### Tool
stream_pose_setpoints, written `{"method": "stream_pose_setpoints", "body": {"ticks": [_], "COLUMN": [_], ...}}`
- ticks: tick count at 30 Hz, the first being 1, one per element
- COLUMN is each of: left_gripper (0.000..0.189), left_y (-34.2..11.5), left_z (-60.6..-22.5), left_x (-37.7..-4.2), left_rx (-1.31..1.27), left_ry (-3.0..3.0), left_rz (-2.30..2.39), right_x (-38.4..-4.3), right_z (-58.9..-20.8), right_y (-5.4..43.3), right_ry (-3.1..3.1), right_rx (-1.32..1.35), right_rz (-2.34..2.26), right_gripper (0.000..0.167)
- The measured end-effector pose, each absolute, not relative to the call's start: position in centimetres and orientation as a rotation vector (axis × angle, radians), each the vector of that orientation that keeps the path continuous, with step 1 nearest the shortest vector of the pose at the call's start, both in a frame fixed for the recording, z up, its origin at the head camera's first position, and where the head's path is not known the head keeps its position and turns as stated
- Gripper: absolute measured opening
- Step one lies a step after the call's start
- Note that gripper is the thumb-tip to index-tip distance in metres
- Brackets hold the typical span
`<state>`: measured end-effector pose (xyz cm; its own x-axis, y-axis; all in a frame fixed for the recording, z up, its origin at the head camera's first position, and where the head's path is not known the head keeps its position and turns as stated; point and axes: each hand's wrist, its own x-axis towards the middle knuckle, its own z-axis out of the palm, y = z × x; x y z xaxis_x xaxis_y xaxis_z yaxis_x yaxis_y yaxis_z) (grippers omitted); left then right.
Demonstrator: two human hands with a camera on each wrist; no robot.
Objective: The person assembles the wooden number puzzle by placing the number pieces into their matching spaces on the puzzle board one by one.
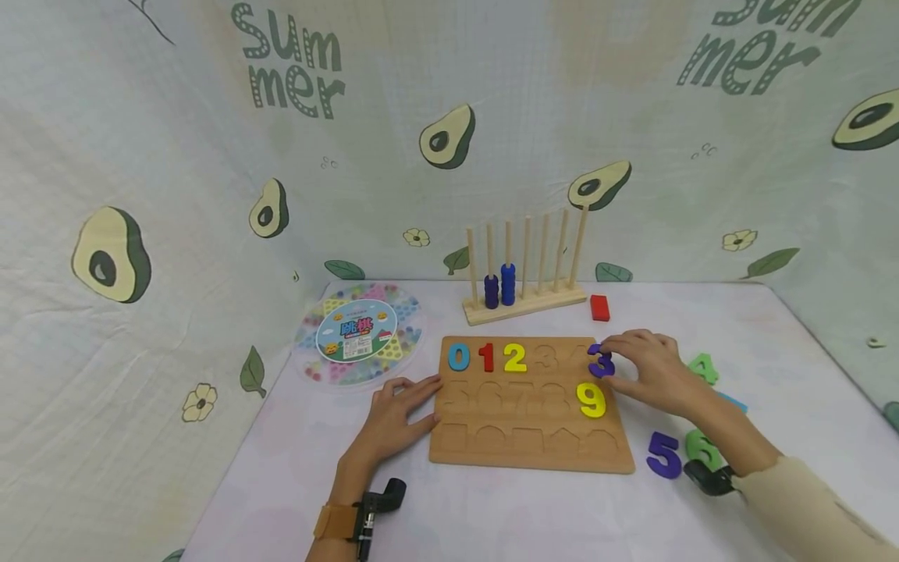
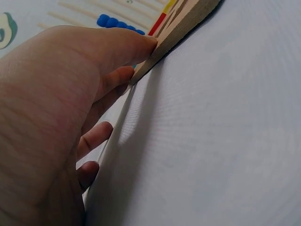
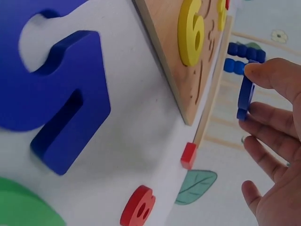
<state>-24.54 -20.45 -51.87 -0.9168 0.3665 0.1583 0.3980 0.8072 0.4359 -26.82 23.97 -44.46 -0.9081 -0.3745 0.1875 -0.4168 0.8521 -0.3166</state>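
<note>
My right hand [image 1: 653,371] pinches a purple number 3 [image 1: 601,361] between thumb and fingertips above the right edge of a wooden number board [image 1: 530,454]. In the right wrist view that 3 [image 3: 245,94] is seen edge-on, raised off the table. My left hand [image 1: 396,417] touches the board's left edge with thumb and fingertips, its fingers fairly straight. Along the board's top row sit a blue 0 [image 1: 459,357], a red 1 [image 1: 487,357] and a yellow 2 [image 1: 515,358]. A yellow 9 [image 1: 591,400] lies at the right of the middle row.
Right of the board lie a purple 5 [image 1: 664,455], a green 6 [image 1: 702,449], a green 4 [image 1: 703,368] and a red number piece [image 3: 138,207]. Behind stand a peg abacus [image 1: 525,304] and a red block [image 1: 600,307]. A round game box [image 1: 358,332] lies back left.
</note>
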Motion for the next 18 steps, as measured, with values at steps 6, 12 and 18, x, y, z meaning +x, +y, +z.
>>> {"method": "stream_pose_setpoints", "body": {"ticks": [6, 12, 18], "left_gripper": [0.058, 0.058, 0.059], "left_y": [-20.4, -20.4, -20.4], "left_z": [-51.9, -51.9, -51.8], "left_x": [-24.5, -24.6, -24.7], "left_rx": [-0.625, -0.614, -0.607], "left_ry": [-2.905, -2.915, -2.949], "left_rz": [-0.726, -0.720, -0.724], "right_x": [-27.5, -28.0, -28.6], "right_z": [-44.6, -44.7, -44.7], "right_y": [22.9, 22.1, 21.2], "right_ry": [-2.934, -2.935, -2.948], "right_rx": [0.645, 0.670, 0.689], "right_rz": [0.527, 0.508, 0.505], "right_gripper": [0.053, 0.052, 0.051]}}
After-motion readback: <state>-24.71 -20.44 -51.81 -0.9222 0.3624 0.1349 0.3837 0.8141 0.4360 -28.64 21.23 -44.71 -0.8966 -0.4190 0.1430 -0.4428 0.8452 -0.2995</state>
